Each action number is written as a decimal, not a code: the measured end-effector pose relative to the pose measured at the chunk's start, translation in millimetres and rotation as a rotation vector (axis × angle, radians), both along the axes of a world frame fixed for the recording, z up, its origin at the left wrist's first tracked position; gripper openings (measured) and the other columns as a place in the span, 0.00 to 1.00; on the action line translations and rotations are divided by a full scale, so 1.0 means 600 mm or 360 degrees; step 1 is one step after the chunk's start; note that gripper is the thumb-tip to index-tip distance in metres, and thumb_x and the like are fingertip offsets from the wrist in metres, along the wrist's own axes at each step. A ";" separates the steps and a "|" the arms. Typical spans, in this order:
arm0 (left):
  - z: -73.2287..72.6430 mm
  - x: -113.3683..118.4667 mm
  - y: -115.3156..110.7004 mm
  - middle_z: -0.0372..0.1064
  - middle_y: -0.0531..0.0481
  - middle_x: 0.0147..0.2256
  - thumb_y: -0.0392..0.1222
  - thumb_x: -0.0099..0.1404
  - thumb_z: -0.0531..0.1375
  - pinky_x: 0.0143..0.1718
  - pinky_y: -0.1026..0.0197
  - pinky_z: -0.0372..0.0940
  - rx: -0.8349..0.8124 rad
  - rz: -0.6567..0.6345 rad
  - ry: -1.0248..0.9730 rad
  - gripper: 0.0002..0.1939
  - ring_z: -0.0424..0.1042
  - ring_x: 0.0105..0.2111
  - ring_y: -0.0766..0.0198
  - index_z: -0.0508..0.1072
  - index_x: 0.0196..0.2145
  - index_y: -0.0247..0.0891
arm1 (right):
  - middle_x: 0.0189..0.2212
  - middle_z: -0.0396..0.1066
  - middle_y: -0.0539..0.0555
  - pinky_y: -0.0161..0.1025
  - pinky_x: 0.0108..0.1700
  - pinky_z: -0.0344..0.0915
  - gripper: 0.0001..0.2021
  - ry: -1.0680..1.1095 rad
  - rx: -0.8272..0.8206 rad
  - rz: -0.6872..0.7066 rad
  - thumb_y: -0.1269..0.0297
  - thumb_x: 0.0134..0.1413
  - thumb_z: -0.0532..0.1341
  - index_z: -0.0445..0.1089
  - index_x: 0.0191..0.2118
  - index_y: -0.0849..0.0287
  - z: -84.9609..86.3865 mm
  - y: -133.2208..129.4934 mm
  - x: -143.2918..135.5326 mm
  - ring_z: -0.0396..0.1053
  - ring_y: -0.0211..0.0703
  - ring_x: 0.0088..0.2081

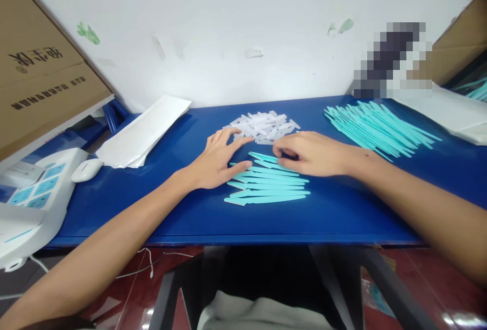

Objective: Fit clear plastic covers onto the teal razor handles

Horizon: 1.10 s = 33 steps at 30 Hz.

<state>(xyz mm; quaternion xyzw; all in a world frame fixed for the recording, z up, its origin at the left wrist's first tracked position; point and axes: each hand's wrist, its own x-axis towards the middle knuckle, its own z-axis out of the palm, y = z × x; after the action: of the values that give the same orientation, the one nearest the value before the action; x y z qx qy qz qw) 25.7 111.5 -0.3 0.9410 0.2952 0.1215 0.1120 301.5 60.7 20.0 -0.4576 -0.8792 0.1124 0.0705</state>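
Several turquoise flat sticks (272, 186) lie in a loose row on the blue table, near its front middle. My left hand (222, 160) is at their left ends with its fingers spread, the thumb tip over a stick. Behind it sits a pile of small translucent white pieces (264, 124), close to my left fingertips. My right hand (300, 152) is over the right part of the upper sticks, its fingers curled and the thumb near a stick; whether it grips one is hidden. A larger heap of turquoise sticks (380, 126) lies at the back right.
White paper sheets (142, 132) lie at the left, beside a white machine (63, 188) and a white mouse-shaped object (87, 171). Cardboard boxes stand at left (45, 61) and right (462, 41). A white bag (449, 109) lies at the right. Behind the table is a white wall (228, 31).
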 end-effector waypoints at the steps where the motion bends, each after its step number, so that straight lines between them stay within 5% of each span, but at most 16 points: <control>1: 0.003 -0.001 -0.001 0.52 0.36 0.67 0.62 0.74 0.52 0.63 0.31 0.51 0.0036 -0.0059 -0.0040 0.30 0.52 0.66 0.39 0.61 0.68 0.48 | 0.27 0.68 0.48 0.38 0.32 0.49 0.05 0.0002 -0.0013 -0.0001 0.62 0.61 0.57 0.63 0.33 0.56 0.000 0.000 0.001 0.59 0.38 0.27; 7: 0.013 0.008 -0.022 0.52 0.37 0.68 0.55 0.74 0.55 0.64 0.34 0.51 0.0317 -0.0489 -0.0090 0.22 0.52 0.68 0.39 0.73 0.60 0.47 | 0.23 0.64 0.46 0.39 0.31 0.47 0.08 0.0000 -0.0091 -0.0052 0.60 0.61 0.57 0.61 0.32 0.55 0.000 0.003 0.005 0.56 0.38 0.24; 11: 0.007 0.015 -0.025 0.49 0.36 0.71 0.58 0.74 0.55 0.63 0.29 0.49 0.0333 -0.0484 0.0014 0.25 0.49 0.68 0.34 0.71 0.63 0.50 | 0.22 0.63 0.46 0.39 0.31 0.47 0.08 -0.0021 -0.0146 -0.0049 0.62 0.59 0.58 0.60 0.30 0.55 0.006 0.004 0.007 0.56 0.38 0.24; 16: 0.016 0.003 -0.013 0.53 0.36 0.69 0.58 0.73 0.55 0.63 0.30 0.50 0.0371 -0.0438 -0.0004 0.23 0.51 0.68 0.35 0.77 0.57 0.46 | 0.24 0.65 0.48 0.38 0.31 0.47 0.07 0.0001 -0.0121 -0.0015 0.62 0.61 0.57 0.61 0.32 0.55 0.004 0.002 0.006 0.58 0.38 0.25; 23: 0.024 -0.008 -0.009 0.57 0.35 0.66 0.57 0.74 0.55 0.61 0.33 0.53 0.0335 -0.0400 -0.0096 0.24 0.56 0.65 0.40 0.72 0.61 0.45 | 0.30 0.71 0.52 0.39 0.32 0.51 0.12 0.0008 0.0045 0.0076 0.56 0.69 0.50 0.64 0.37 0.56 0.004 -0.003 -0.008 0.63 0.41 0.29; 28: 0.017 0.000 -0.013 0.54 0.34 0.68 0.59 0.74 0.53 0.62 0.33 0.53 0.0244 -0.0407 -0.0053 0.28 0.55 0.66 0.39 0.66 0.66 0.46 | 0.33 0.74 0.59 0.41 0.31 0.50 0.14 -0.0499 0.0396 -0.0473 0.54 0.64 0.53 0.69 0.36 0.57 0.033 -0.007 0.024 0.66 0.49 0.29; 31: 0.013 0.006 -0.013 0.51 0.35 0.69 0.61 0.74 0.53 0.63 0.30 0.51 0.0180 -0.0398 0.0010 0.30 0.53 0.68 0.37 0.65 0.67 0.47 | 0.26 0.72 0.58 0.43 0.31 0.52 0.16 -0.0576 0.0152 -0.0734 0.48 0.57 0.60 0.71 0.32 0.56 0.030 0.002 0.071 0.67 0.52 0.27; 33: 0.012 0.007 -0.012 0.51 0.36 0.70 0.62 0.74 0.52 0.63 0.29 0.51 0.0142 -0.0385 0.0063 0.30 0.51 0.68 0.36 0.66 0.66 0.48 | 0.20 0.69 0.56 0.43 0.30 0.54 0.16 -0.0367 -0.0014 -0.0688 0.47 0.53 0.64 0.71 0.26 0.55 0.018 0.013 0.105 0.64 0.48 0.23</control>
<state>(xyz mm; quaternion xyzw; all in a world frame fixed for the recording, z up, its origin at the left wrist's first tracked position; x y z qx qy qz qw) 30.2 104.2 6.7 0.9760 0.1760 0.1015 0.0780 364.8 68.8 30.5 -0.6452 -0.7626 0.0456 -0.0100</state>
